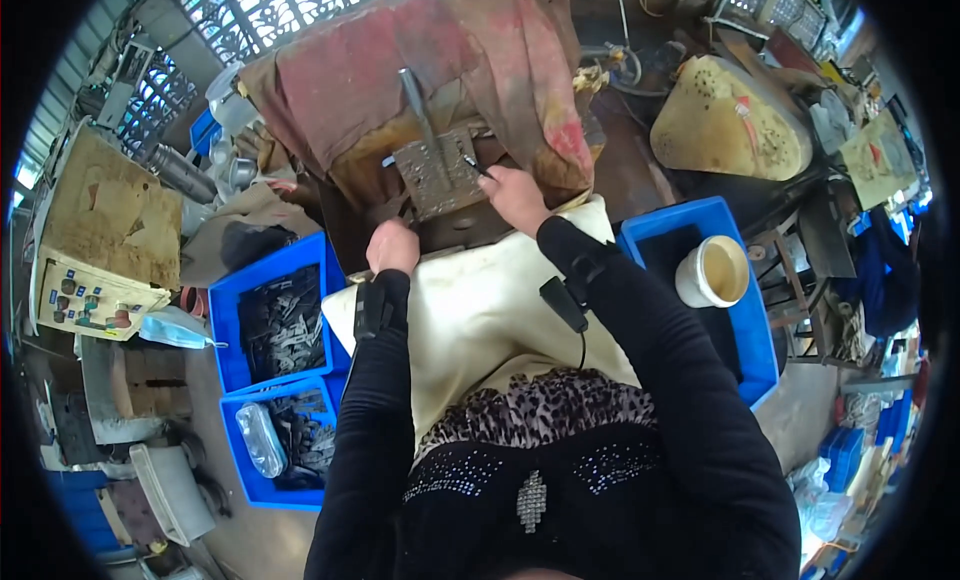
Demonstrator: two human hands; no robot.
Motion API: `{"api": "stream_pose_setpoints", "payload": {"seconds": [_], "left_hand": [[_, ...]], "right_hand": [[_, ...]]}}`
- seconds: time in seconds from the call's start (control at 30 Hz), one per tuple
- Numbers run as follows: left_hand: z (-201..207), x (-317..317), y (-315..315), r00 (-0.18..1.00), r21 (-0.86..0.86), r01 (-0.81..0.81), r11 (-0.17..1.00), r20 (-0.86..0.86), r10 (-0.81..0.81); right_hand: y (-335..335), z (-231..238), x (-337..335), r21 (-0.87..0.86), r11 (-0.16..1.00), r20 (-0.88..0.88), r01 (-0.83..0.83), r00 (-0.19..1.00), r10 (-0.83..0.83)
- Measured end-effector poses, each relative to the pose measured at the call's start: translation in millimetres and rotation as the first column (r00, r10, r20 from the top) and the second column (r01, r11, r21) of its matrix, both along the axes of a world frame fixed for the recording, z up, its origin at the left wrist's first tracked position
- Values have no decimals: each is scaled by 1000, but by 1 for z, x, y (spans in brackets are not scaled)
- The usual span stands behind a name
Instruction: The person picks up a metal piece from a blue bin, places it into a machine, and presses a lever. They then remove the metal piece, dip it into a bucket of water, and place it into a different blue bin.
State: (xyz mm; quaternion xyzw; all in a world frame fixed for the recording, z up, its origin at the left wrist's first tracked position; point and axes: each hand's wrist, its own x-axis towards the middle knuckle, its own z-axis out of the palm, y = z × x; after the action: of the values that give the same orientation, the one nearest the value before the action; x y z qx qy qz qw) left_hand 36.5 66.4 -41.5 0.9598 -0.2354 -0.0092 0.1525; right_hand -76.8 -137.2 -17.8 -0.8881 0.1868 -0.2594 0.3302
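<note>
In front of me a pitted metal block sits beneath a draped, stained cloth, with a grey metal bar standing up over it. My right hand is closed on a thin dark metal piece, whose tip reaches over the block's right side. At the block's lower left, my left hand is curled into a fist. Something dark pokes out above its fingers, too small to make out. A cream apron covers my lap below both hands.
Blue bins of dark metal pieces stand at my left; a clear plastic packet lies in the nearer one. To my right a blue bin carries a white bucket. The reddish cloth hangs behind the block. A switch box stands far left.
</note>
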Motion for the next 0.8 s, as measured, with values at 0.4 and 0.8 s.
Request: {"api": "stream_pose_setpoints", "payload": {"seconds": [0.4,0.8], "left_hand": [[0,0,10,997,-32,-55,998,-60,53],[-1,-6,8,998,-125,-58,990,0,59]], "right_hand": [[16,-15,-9,-217,972,-125,-91,990,65],[21,-9,-6,-280,946,-304,-161,950,72]]}}
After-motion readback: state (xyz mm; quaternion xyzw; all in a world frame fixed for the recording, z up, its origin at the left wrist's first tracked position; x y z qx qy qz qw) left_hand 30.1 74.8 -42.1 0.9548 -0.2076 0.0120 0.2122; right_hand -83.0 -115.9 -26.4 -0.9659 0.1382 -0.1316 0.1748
